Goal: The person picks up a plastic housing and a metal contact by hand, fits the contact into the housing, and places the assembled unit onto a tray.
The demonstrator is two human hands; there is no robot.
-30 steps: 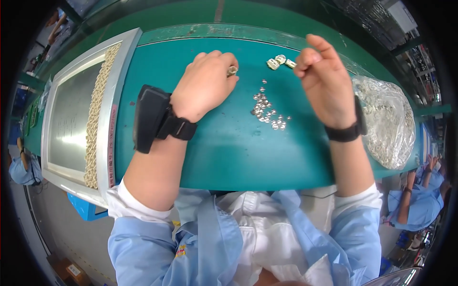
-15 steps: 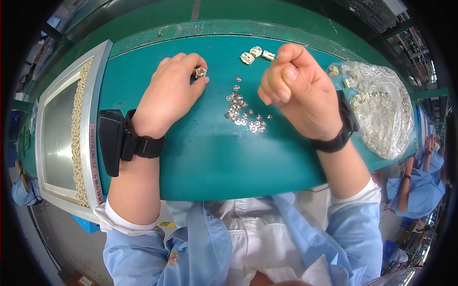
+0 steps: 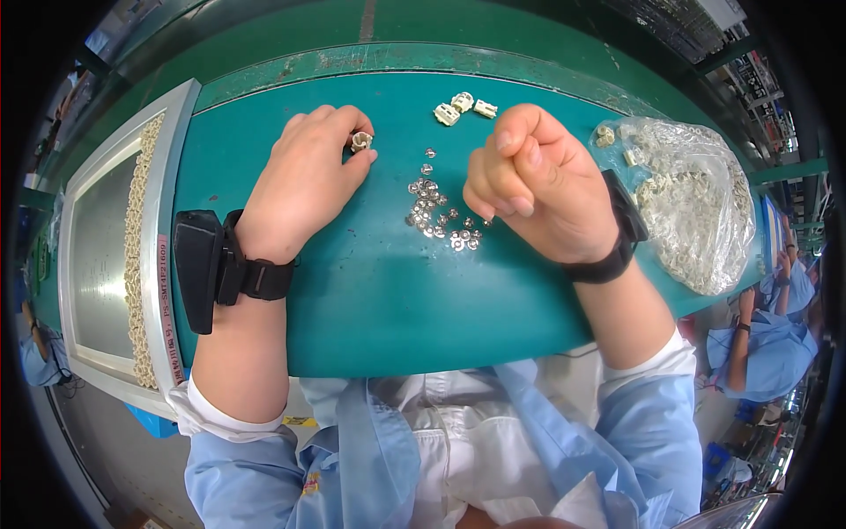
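Note:
My left hand is closed around a small cream plastic part, pinched between thumb and fingers just above the green mat, left of the metal pieces. The part's hollow end faces right. To the right, my right hand is raised with its fingers curled and the thumb against the index finger. Whatever lies in that pinch, if anything, is too small or hidden to make out. Small round silver metal pieces lie scattered on the mat between my hands. Beyond them sit a few cream plastic parts, close together.
A clear plastic bag full of cream parts lies at the right. On the left, a metal-edged frame holds a long row of cream parts. Other people in blue work at the far right and left.
The whole view has shifted slightly. My right hand has come a little nearer to me, its fingers still curled. My left hand keeps its hold on the cream part.

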